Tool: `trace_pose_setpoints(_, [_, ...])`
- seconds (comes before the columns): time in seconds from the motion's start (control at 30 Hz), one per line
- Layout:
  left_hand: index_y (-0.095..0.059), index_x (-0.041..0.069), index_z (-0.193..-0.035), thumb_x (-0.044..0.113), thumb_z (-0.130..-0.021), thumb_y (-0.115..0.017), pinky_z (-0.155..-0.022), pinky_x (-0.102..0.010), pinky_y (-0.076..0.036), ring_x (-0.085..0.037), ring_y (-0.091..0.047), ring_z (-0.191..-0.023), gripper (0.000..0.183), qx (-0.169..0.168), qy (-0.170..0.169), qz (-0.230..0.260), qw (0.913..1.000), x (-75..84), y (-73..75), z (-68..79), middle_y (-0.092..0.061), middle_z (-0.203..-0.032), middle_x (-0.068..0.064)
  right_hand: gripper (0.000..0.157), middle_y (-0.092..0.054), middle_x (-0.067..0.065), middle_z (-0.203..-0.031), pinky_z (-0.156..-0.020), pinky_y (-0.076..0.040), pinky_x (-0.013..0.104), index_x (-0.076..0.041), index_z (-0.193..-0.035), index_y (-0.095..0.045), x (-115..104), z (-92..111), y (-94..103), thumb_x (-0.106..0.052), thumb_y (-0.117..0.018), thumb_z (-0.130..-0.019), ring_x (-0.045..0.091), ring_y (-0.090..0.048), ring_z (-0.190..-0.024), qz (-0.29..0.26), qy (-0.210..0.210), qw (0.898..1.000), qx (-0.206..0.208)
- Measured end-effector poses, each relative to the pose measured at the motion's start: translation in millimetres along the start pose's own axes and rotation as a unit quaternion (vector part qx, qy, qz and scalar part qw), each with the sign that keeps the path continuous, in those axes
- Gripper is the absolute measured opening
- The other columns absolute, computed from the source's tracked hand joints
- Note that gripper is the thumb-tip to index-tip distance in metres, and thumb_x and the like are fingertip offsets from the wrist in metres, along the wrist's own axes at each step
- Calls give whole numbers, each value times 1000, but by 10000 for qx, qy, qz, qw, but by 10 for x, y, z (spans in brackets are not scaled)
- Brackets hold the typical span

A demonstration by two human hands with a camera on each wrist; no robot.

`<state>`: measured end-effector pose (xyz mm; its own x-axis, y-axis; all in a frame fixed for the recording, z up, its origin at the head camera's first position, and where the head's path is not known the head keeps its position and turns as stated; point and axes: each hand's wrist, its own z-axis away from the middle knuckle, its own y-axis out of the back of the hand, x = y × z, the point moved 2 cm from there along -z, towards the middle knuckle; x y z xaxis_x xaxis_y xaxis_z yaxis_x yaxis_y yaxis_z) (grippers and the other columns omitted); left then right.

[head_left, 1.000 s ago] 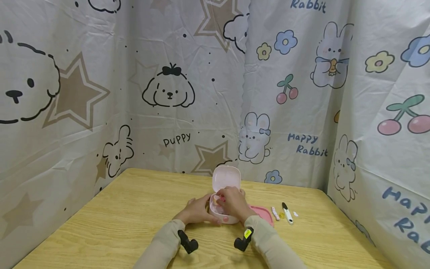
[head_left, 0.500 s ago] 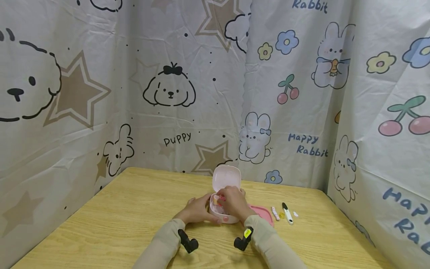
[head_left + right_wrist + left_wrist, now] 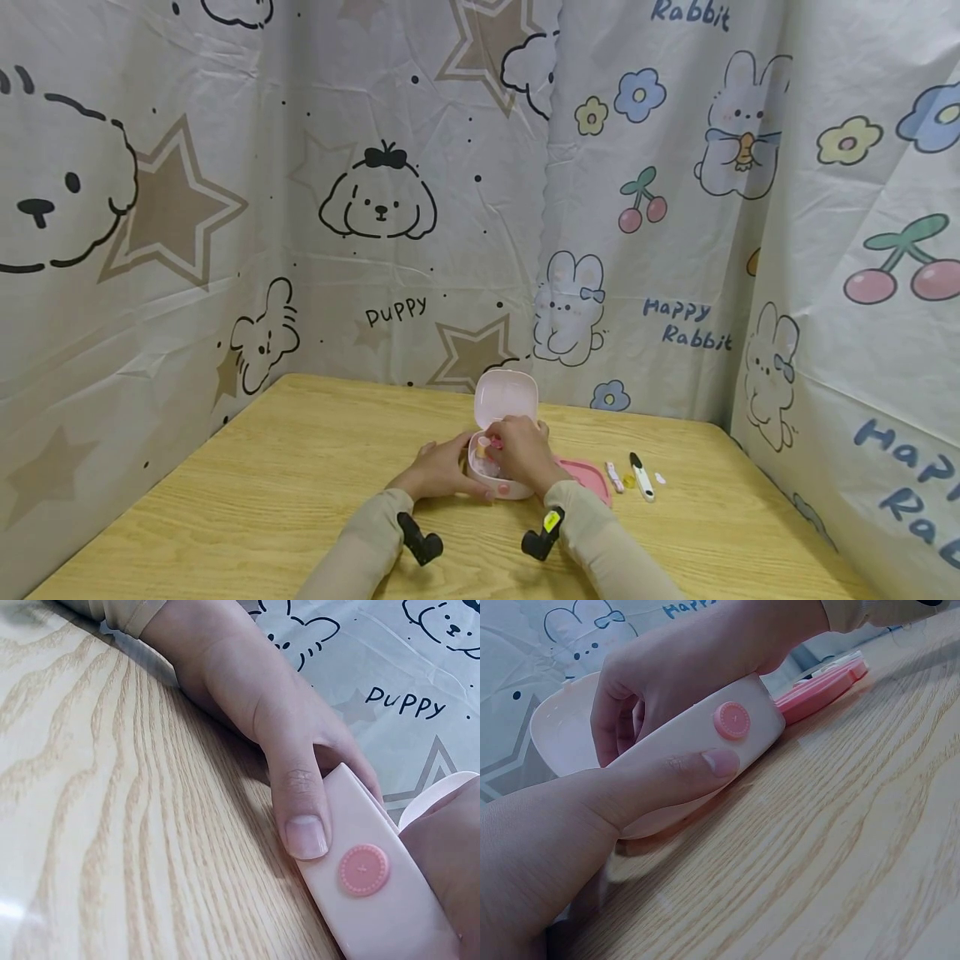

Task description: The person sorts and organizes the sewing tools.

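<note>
A small pale pink box [image 3: 504,487] with a round pink button on its front stands on the table, its lid [image 3: 506,398] raised at the back. My left hand [image 3: 437,468] holds the box at its left side; the thumb lies along the front wall in the left wrist view. Down into the box reaches my right hand [image 3: 525,448], palm down with bent fingers. By its fingertips show an orange-beige piece [image 3: 482,447] and something pinkish-red, both too small to name. Whether the fingers pinch either is hidden.
Right of the box lies a pink tray-like piece [image 3: 587,477]. Beyond it are a small pink-and-white item [image 3: 614,477], a yellow bit [image 3: 628,481], a white tool with a black end [image 3: 642,477] and a white scrap [image 3: 660,477]. Printed curtains stand behind the table.
The orange-beige piece inside the box has shifted slightly and shows more upright beside the right fingertips. The left hand and the box stay in place.
</note>
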<state>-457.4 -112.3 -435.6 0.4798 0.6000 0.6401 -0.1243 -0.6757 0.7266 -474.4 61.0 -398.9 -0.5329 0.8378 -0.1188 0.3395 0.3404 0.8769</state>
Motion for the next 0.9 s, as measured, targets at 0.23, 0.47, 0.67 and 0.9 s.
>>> trace_pose_setpoints(0.23, [-41, 16, -158, 60, -72, -89, -114, -71, -12, -29, -48, -139, 108, 17, -15, -8, 10000, 5, 7, -2, -51, -154, -6, 12, -66, -5, -86, -93, -37, 73, -18, -96, -81, 6, -10, -1, -21, -86, -86, 22, -60, -90, 9, 12, 10000, 6])
trace_pose_setpoints(0.47, [-42, 16, -158, 59, -71, -89, -114, -69, -14, -29, -49, -138, 108, 42, -18, -91, 9999, 34, 18, 13, -52, -153, -7, 12, -67, -5, -87, -95, -36, 73, -18, -96, -81, 2, -1, 4, -22, -86, -86, 22, -59, -92, -7, -30, 10000, -25])
trace_pose_setpoints(0.67, [-41, 16, -158, 59, -72, -89, -114, -69, -14, -28, -48, -138, 108, 17, -17, -8, 10000, 49, 23, 20, -52, -153, -6, 14, -66, -5, -86, -94, -37, 71, -17, -97, -80, 17, 4, -2, -21, -86, -85, 22, -59, -91, -29, -28, 10000, 15])
trace_pose_setpoints(0.9, [-41, 14, -157, 57, -72, -90, -113, -69, -14, -28, -49, -138, 107, 37, -32, 47, 10000, 54, 22, 19, -53, -153, -6, 16, -67, -5, -87, -92, -38, 70, -17, -99, -80, 47, 6, -3, -23, -86, -85, 23, -60, -91, 22, 33, 10000, 48])
